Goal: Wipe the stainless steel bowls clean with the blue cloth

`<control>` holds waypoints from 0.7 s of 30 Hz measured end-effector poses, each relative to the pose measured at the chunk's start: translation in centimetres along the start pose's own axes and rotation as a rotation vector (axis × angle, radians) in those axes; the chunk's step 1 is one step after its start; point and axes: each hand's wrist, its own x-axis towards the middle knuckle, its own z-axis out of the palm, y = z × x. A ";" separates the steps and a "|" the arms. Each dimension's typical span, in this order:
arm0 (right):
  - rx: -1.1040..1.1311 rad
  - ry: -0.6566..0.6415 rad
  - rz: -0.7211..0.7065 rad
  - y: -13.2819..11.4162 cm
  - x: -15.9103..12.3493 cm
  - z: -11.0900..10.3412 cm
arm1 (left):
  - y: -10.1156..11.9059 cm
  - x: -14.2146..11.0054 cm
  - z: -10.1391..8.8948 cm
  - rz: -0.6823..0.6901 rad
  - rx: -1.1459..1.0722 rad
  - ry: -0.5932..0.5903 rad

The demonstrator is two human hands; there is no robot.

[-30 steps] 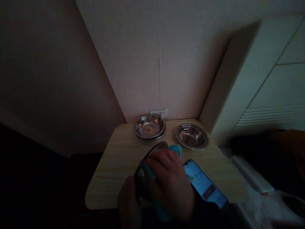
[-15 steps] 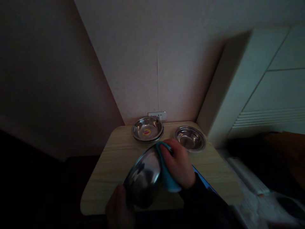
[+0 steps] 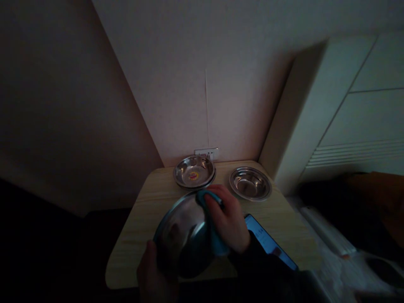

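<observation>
A shiny metal bowl [image 3: 186, 235] is held tilted over the front of the table, its outer side facing me. My left hand [image 3: 153, 273] grips its lower left rim, thumb on the outside; the other fingers are hidden behind it. My right hand [image 3: 229, 219] is closed around a blue cloth [image 3: 217, 242] and presses it over the bowl's upper right rim. Behind the bowl stands a stack of metal bowls [image 3: 194, 172], the top one with a round red and yellow sticker inside. More nested metal bowls [image 3: 250, 184] sit to the right.
A phone with a lit screen [image 3: 268, 242] lies on the wooden table [image 3: 135, 235] beside my right forearm. A wall socket [image 3: 206, 152] is just behind the stack. A pale headboard-like panel [image 3: 303, 109] borders the table's right side.
The bowl has turned and shifted slightly left, showing more of its outer side. My right hand and the cloth moved a little left along the rim, uncovering more of the phone.
</observation>
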 end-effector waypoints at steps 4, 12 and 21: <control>0.101 0.097 0.164 1.9 -2.1 0.2 | 1.7 -0.9 3.5 -0.195 -0.087 0.313; -0.009 0.353 0.298 1.0 -6.9 1.6 | 1.6 -0.5 3.3 -0.167 -0.070 0.289; 0.022 -0.061 0.028 -0.4 -0.2 -0.1 | 2.0 -1.0 4.2 -0.251 -0.097 0.218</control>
